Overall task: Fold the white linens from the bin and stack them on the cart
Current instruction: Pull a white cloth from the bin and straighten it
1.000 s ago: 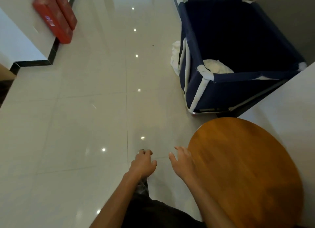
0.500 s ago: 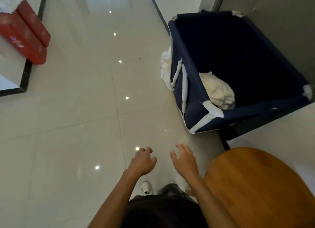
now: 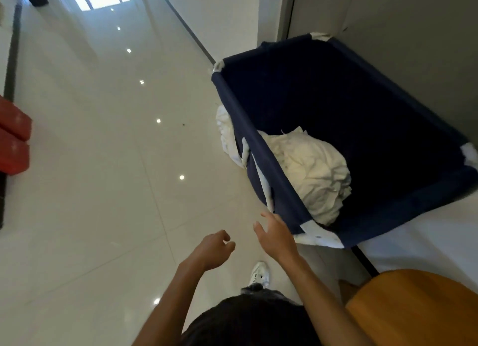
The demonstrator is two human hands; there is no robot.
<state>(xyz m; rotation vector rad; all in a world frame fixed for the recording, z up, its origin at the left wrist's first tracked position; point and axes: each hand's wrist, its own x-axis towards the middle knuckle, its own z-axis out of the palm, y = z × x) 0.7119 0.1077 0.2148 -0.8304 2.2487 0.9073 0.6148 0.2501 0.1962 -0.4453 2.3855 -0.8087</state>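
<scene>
A navy fabric bin (image 3: 274, 164) with white corner pieces stands on the right of the hallway. A crumpled heap of white linen (image 3: 313, 172) lies inside it, near the closest corner. More white cloth (image 3: 226, 136) hangs or lies outside the bin's left wall. My right hand (image 3: 275, 236) is open with fingers spread, just below the bin's near corner and not touching it. My left hand (image 3: 213, 250) hovers beside it over the floor, fingers loosely curled and holding nothing. No cart is in view.
A round wooden tabletop (image 3: 419, 309) fills the bottom right corner. Red boxes (image 3: 13, 139) sit at the left wall. Glossy white floor tiles (image 3: 108, 164) stretch down the hallway. A grey wall and door frame (image 3: 388, 22) stand behind the bin.
The bin has come much closer and the linen heap inside now shows fully. Both hands have lifted toward the bin's near corner; the wooden table has slid toward the bottom right.
</scene>
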